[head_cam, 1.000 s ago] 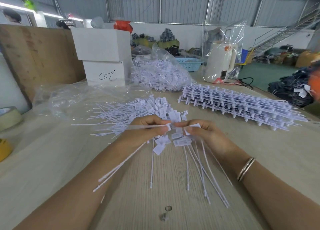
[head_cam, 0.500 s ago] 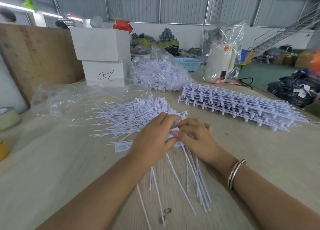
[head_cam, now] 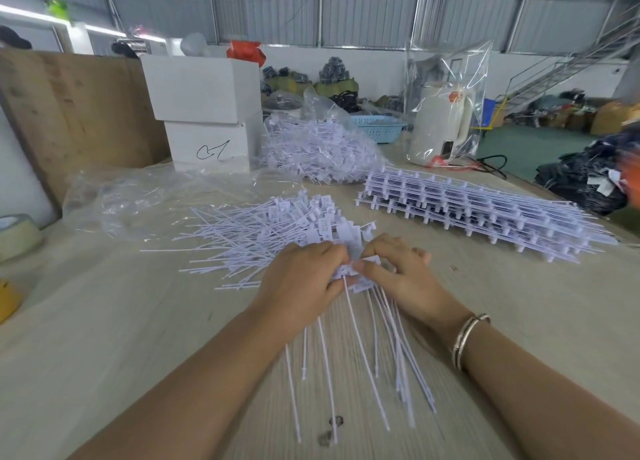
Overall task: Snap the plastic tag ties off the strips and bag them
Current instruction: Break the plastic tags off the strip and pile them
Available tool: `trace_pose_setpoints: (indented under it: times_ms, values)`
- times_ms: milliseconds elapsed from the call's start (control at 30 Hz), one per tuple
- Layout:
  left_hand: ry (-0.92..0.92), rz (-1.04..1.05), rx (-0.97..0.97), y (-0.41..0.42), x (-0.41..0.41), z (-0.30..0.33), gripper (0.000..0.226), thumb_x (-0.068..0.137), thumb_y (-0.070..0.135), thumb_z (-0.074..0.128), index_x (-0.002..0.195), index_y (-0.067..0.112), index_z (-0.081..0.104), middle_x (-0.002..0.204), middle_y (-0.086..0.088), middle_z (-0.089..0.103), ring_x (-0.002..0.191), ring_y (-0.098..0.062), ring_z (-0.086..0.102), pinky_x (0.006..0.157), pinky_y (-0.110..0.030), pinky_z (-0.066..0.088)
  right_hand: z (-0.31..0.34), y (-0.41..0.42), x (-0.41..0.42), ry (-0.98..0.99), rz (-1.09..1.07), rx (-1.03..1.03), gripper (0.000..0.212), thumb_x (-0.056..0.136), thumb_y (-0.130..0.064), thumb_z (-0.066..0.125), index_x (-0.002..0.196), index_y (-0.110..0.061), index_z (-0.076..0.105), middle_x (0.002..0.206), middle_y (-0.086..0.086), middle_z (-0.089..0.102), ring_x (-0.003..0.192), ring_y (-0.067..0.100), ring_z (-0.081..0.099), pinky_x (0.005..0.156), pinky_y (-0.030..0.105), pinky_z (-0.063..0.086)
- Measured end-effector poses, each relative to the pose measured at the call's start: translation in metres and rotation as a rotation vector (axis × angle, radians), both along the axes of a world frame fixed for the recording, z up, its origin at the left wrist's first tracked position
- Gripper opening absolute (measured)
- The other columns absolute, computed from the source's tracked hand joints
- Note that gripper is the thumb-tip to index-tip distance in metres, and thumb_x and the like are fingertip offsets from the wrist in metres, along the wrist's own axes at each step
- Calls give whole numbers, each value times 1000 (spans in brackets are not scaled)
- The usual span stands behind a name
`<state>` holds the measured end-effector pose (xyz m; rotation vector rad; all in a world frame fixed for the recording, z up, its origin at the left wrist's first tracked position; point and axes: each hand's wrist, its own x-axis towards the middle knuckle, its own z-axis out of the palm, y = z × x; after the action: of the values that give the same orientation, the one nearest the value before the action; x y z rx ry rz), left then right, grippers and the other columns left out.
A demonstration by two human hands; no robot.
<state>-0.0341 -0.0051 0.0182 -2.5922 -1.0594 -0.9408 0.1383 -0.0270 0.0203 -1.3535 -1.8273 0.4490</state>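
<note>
My left hand (head_cam: 299, 281) and my right hand (head_cam: 398, 272) meet at the table's middle, both closed on the head ends of a bunch of white tag ties (head_cam: 363, 342) whose thin tails fan toward me. Just beyond my hands lies a loose pile of snapped-off ties (head_cam: 270, 231). A stack of uncut tie strips (head_cam: 478, 210) rests to the right. A clear bag filled with ties (head_cam: 318, 151) sits farther back, and an empty-looking clear bag (head_cam: 145, 200) lies flat at the left.
Two stacked white boxes (head_cam: 207, 113) stand at the back left against a wooden board (head_cam: 69, 113). A bagged white kettle (head_cam: 443, 120) and a blue basket (head_cam: 379, 127) are at the back right. Tape rolls (head_cam: 17, 236) sit at the left edge.
My hands moved from holding one tie up between them down onto the bunch on the table, gathering its head ends. The tails shifted slightly.
</note>
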Motion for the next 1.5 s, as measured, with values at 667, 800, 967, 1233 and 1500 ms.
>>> trace_pose_setpoints:
  times_ms: [667, 800, 967, 1233, 1500]
  values:
    - [-631, -342, -858, 2, -9, 8, 16, 78, 6, 71, 78, 23, 71, 66, 11, 71, 64, 3, 64, 50, -7, 42, -2, 1, 3, 144, 280, 114, 14, 86, -22, 57, 86, -24, 70, 82, -8, 68, 81, -1, 58, 83, 25, 40]
    - [-757, -398, -884, 2, -7, 10, 11, 70, 12, 72, 75, 22, 72, 67, 9, 71, 65, -2, 67, 45, -10, 45, -3, 1, 3, 362, 356, 38, 13, 87, -16, 58, 88, -18, 71, 84, -7, 72, 84, 3, 65, 76, 13, 46]
    - [-917, -534, -915, 3, -12, 11, 14, 71, 16, 68, 75, 25, 77, 78, 7, 74, 74, -8, 71, 62, -17, 53, -3, 2, 16, 730, 367, -154, 19, 85, -26, 60, 92, -18, 74, 105, 10, 71, 102, 25, 66, 86, 30, 51]
    - [-312, -108, -511, 3, -7, -7, 22, 78, 24, 75, 99, 20, 67, 89, 2, 69, 81, -15, 64, 73, -33, 51, -4, 7, 16, -225, 16, -65, 6, 88, -26, 62, 88, -23, 67, 95, -6, 64, 90, 9, 55, 95, 43, 35]
    - [-107, -16, -275, -4, 3, -1, 58, 88, 28, 60, 140, 28, 34, 119, 4, 53, 97, -18, 58, 73, -33, 47, -1, -1, 0, -221, -108, 103, 26, 86, -50, 49, 85, -33, 68, 100, -17, 59, 106, 5, 45, 90, 34, 19]
